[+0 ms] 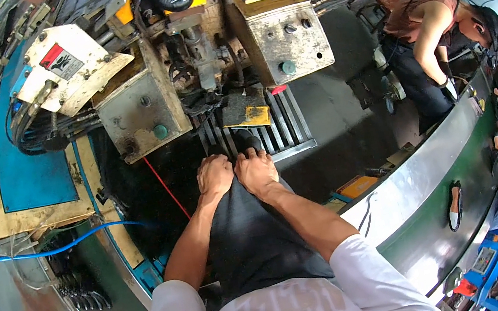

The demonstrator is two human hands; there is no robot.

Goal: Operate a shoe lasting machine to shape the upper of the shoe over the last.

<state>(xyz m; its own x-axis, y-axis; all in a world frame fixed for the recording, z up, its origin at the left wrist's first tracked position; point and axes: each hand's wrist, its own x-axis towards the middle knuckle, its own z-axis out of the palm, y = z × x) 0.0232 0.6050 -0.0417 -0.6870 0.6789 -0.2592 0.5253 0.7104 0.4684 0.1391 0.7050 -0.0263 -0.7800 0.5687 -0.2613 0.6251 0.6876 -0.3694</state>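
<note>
Black trousers (246,240) fill the lower centre of my remote view, and I see the left hand (215,174) and right hand (256,169) resting on their far end, just beside each other, fingers curled; whether they pinch the fabric I cannot tell. Beyond them I make out a metal grating (290,120); rightward, a shoe (456,206) lies on a green conveyor (425,219).
</note>
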